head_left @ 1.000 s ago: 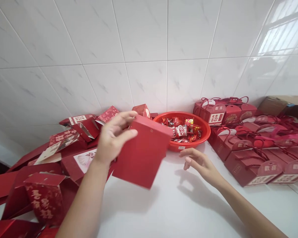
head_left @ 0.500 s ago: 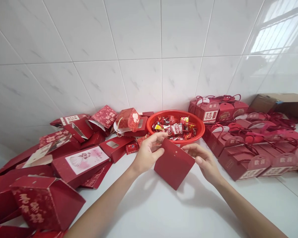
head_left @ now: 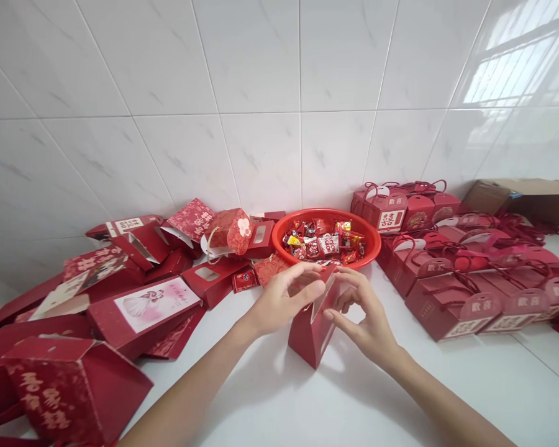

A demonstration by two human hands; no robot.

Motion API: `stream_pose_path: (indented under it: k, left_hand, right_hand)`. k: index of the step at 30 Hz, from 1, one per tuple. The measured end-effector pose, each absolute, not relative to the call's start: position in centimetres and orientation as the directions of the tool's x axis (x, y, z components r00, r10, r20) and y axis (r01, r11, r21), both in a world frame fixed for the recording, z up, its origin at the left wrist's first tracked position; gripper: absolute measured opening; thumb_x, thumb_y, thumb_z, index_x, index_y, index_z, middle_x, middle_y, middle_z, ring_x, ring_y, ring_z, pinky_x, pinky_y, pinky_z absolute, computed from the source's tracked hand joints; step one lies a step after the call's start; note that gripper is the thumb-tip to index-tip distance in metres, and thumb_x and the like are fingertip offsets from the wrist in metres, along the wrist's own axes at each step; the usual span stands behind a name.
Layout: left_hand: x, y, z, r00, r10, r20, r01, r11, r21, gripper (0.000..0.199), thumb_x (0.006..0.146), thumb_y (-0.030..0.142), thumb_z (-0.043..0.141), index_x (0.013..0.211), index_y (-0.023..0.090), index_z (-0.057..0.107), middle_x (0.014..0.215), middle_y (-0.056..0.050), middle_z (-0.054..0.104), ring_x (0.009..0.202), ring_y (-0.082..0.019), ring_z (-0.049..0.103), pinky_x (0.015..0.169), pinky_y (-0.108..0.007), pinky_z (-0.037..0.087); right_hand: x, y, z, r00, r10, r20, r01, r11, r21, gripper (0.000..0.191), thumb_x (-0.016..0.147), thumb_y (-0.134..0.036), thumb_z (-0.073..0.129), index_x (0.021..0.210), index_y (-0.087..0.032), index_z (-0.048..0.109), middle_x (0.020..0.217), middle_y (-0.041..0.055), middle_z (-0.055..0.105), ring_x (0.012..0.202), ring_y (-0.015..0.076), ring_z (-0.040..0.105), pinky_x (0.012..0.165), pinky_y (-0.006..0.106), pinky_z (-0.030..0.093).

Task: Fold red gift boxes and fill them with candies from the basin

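Note:
A plain dark red paper gift box stands upright on the white surface in front of me, narrow at the top and wider at the base, one side turned toward me. My left hand closes on its upper left side, thumb along the top edge. On the opposite side my right hand grips the upper edge between thumb and bent fingers. Just beyond the hands stands a red plastic basin with wrapped candies in it.
Several loose red boxes lie heaped on the left. Rows of red boxes with rope handles stand on the right, with a brown cardboard box behind them. A small red packet lies left of the basin. A tiled wall rises behind.
The gift box has turned from a flat, tilted face to standing upright with its narrow side showing. My right hand has moved left, closer to my left hand.

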State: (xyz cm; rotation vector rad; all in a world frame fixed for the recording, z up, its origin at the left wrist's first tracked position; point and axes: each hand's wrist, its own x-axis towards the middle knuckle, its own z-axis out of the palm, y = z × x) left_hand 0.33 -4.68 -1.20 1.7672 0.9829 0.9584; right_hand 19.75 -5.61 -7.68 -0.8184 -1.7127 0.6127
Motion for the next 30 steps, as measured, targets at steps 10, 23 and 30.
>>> stream_pose_path:
  k: [10, 23, 30]
  left_hand:
    - [-0.4, -4.7, -0.4, 0.194, 0.939, 0.282, 0.255, -0.326, 0.910, 0.019, 0.086, 0.032, 0.063, 0.097, 0.019, 0.072, 0.097, -0.005, 0.074, 0.089, -0.020, 0.069, 0.079, -0.029, 0.055]
    - [-1.2, -2.7, -1.9, 0.384, 0.920, 0.078, 0.118, -0.133, 0.984, 0.028, 0.079, 0.043, 0.071, 0.092, 0.018, 0.074, 0.087, -0.002, 0.066, 0.074, -0.014, 0.054, 0.067, -0.024, 0.040]
    - [-1.0, -3.0, -2.5, 0.433, 0.898, 0.072, 0.010, -0.085, 0.996, 0.063, 0.080, 0.060, 0.071, 0.127, 0.020, 0.064, 0.079, -0.001, 0.064, 0.072, -0.014, 0.056, 0.066, -0.023, 0.040]
  right_hand:
    - [19.2, -5.2, -8.7, -0.179, 0.745, 0.642, 0.219, 0.667, -0.712, 0.037, 0.095, -0.031, 0.061, 0.128, -0.027, 0.046, 0.075, -0.0036, 0.060, 0.060, 0.0140, 0.059, 0.059, 0.028, 0.051]
    - [23.7, 8.4, -3.4, 0.078, 0.908, 0.413, 0.743, 0.223, -0.631, 0.030, 0.077, -0.011, 0.061, 0.106, -0.017, 0.061, 0.118, 0.0152, 0.067, 0.110, 0.0288, 0.062, 0.092, 0.038, 0.047]
    - [24.0, 13.6, -4.2, 0.111, 0.952, 0.286, 0.626, 0.156, -0.764, 0.024, 0.053, -0.006, 0.073, 0.054, -0.020, 0.053, 0.064, 0.0052, 0.067, 0.079, 0.0278, 0.067, 0.075, 0.034, 0.047]
